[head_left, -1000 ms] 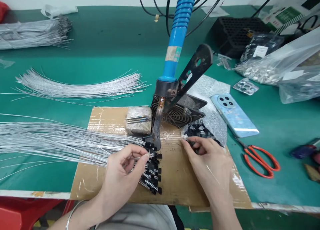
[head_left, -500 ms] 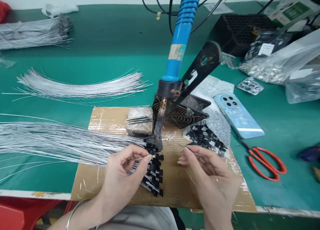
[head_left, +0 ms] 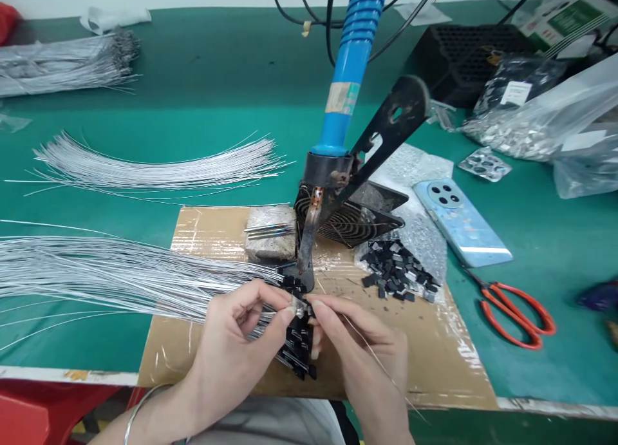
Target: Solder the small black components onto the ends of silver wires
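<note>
My left hand (head_left: 251, 342) pinches a small metallic connector (head_left: 298, 307) between thumb and forefinger, above the wire bundle. Close against it, my right hand (head_left: 362, 342) has its fingertips closed on something too small to make out; a thin wire (head_left: 374, 355) trails across that palm. Under my hands lie black connectors (head_left: 300, 351) in a row, at the ends of long grey wires (head_left: 120, 274). The blue soldering iron (head_left: 345, 78) points down just above my fingertips. Small black pieces (head_left: 398, 271) lie in a pile to the right.
A fan (head_left: 350, 223) stands behind my hands, by a block (head_left: 270, 232) with metal rods. To the right are a phone (head_left: 461, 219), red-handled scissors (head_left: 524, 316) and plastic bags (head_left: 512, 132). More wires (head_left: 164, 171) lie at the left. Cardboard (head_left: 434, 355) covers the front.
My right hand has moved left from beside the pile of black pieces to meet my left hand at the metallic connector. My left hand has barely moved.
</note>
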`<state>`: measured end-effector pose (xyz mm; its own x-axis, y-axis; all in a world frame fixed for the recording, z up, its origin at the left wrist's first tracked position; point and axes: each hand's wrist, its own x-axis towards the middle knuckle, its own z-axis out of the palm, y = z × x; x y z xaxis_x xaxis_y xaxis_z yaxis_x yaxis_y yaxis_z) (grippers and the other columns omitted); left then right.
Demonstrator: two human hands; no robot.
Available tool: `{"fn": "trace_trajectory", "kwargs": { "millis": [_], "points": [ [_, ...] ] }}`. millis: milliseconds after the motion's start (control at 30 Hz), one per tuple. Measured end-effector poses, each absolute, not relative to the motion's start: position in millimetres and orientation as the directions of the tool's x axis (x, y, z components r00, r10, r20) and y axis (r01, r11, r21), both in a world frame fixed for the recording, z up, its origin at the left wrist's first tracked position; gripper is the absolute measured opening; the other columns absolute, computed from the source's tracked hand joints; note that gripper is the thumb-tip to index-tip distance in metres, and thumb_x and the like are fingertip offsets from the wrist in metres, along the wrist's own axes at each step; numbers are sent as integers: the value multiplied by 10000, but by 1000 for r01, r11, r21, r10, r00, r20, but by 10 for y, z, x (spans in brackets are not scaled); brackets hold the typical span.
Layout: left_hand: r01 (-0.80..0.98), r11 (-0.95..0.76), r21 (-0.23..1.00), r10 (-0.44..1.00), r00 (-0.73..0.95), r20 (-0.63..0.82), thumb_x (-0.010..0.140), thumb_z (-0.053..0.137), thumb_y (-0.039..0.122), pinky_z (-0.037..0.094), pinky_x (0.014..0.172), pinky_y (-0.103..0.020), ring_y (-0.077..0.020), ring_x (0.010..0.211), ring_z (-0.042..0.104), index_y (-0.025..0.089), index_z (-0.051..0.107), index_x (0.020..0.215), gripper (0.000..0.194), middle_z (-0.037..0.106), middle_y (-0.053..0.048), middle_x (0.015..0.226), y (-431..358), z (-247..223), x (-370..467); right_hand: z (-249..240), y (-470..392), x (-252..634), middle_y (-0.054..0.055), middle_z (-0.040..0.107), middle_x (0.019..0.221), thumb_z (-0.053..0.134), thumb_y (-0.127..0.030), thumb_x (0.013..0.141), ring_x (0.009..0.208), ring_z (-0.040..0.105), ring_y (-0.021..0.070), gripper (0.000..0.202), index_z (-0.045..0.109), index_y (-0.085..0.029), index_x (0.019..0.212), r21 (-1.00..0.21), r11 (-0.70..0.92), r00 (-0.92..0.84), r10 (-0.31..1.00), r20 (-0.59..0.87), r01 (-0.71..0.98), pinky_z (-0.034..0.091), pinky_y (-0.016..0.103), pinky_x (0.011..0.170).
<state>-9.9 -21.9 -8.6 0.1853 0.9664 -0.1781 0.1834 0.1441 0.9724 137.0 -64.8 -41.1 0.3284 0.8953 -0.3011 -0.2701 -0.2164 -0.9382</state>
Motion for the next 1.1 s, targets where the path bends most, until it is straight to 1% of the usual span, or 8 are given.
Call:
{"fn": "trace_trajectory", "kwargs": {
  "millis": [133,400,700,767,833,933,1033,1100],
  "points": [
    [189,133,973,964,203,-171,851,659,134,556,620,-212,-149,716,728,181,699,734,132,792,-47,785,-204,-73,-103,-359,-645,1297,17,699,665,850,-358,814,483,590,118,101,882,-265,837,-906,-270,325,868,-376,-327,494,236,465],
    [148,159,976,955,228,-191,868,655,124,568,682,-197,-137,756,740,182,695,744,142,787,-35,793,-203,-67,-95,-351,-648,1272,6,697,638,860,-345,804,477,595,108,93,884,-262,839,-893,-278,340,851,-400,-355,499,223,472],
    [168,166,972,953,225,-201,870,652,153,549,622,-221,-152,735,725,183,686,738,140,783,-51,814,-194,-80,-99,-391,-675,1274,-7,696,652,837,-344,842,502,602,121,89,877,-273,878,-903,-278,326,863,-385,-329,509,244,496],
    [168,170,971,952,228,-206,870,654,157,545,622,-217,-146,729,720,181,688,744,132,782,-51,822,-192,-91,-97,-410,-695,1276,-12,671,672,797,-361,891,523,592,114,114,871,-275,897,-929,-260,343,875,-342,-264,486,238,505],
    [174,177,969,950,228,-214,869,655,163,542,623,-215,-141,720,715,178,690,744,131,781,-54,829,-187,-105,-92,-421,-723,1279,-12,623,703,684,-411,985,558,583,110,225,860,-273,957,-965,-208,369,894,-254,-160,470,241,531],
    [199,185,962,949,216,-227,863,661,183,531,609,-222,-145,710,707,174,687,730,136,775,-61,829,-176,-125,-85,-414,-776,1292,-25,582,729,492,-446,1086,559,562,106,349,790,-282,1164,-983,-178,402,898,-179,-40,461,249,550],
    [233,194,953,948,205,-243,858,665,207,510,581,-233,-152,697,692,172,684,725,139,768,-68,834,-166,-137,-82,-398,-819,1333,-47,648,711,476,-432,1094,554,564,115,331,660,-297,1333,-967,-247,434,880,-195,67,468,253,573],
    [255,198,946,947,201,-252,858,659,217,491,560,-240,-151,677,679,173,678,725,141,765,-69,838,-160,-144,-78,-396,-834,1371,-33,701,761,485,-434,1084,608,583,132,320,649,-292,1320,-958,-230,434,890,-137,168,479,274,630]
  ]
}}
